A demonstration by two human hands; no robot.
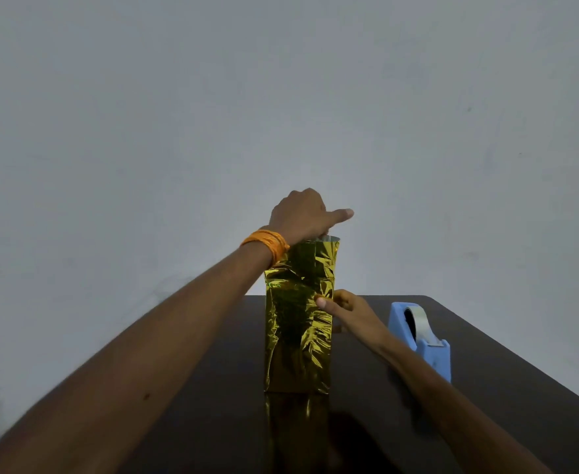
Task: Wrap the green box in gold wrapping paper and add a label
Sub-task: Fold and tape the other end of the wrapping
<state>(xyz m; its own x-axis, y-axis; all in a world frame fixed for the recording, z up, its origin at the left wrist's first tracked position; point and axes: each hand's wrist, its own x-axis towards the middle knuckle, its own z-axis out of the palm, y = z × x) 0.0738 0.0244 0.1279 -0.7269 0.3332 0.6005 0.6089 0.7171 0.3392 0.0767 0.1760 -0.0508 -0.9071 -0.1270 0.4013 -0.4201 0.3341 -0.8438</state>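
Grey wall [144, 97] fills most of the view above a dark, glossy tabletop [486, 388]. Crinkled gold wrapping paper [295, 336] sheathes a tall box standing upright mid-tabletop, its top end open. A blue plastic tape dispenser [425, 340] sits just to its right. The left hand [298, 217] rests on the top, fingers curled behind, thumb straight; its grip cannot be told. The right hand [349, 313] clasps the paper's right edge, thumb on the front. Orange threads [267, 242] circle the left wrist.
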